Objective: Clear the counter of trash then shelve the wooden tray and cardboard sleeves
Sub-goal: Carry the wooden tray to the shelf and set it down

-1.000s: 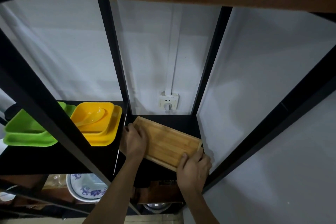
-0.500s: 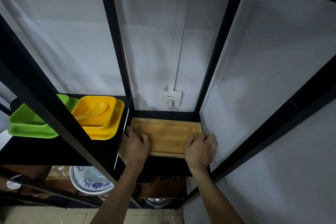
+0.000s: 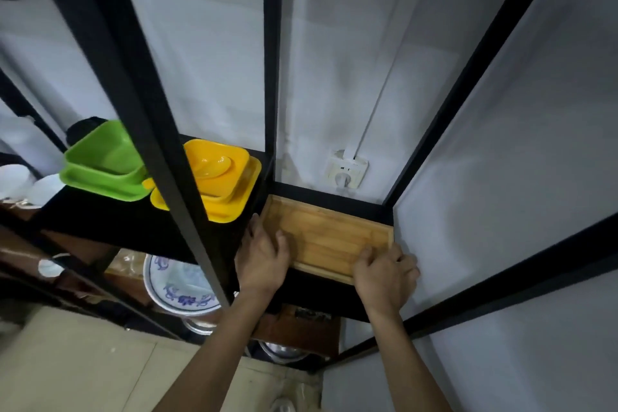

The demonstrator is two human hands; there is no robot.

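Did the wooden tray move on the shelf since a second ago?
Yes. The wooden tray sat crooked across the black shelf then; now it lies square, pushed back toward the wall socket, both hands on its front corners.

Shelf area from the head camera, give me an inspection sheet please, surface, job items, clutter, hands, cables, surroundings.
Surface: black shelf, dark and matte.
Job's things: wooden tray lying flat on it, against the right wall; cardboard sleeves, nothing seen.
Clutter: green dishes and yellow dishes with a yellow spoon on the neighbouring shelf; patterned plate below.
Hands: left hand on the tray's left end, right hand on its near right corner.
Cables: white conduit down to the wall socket.
Surroundings: black frame posts, pale walls.
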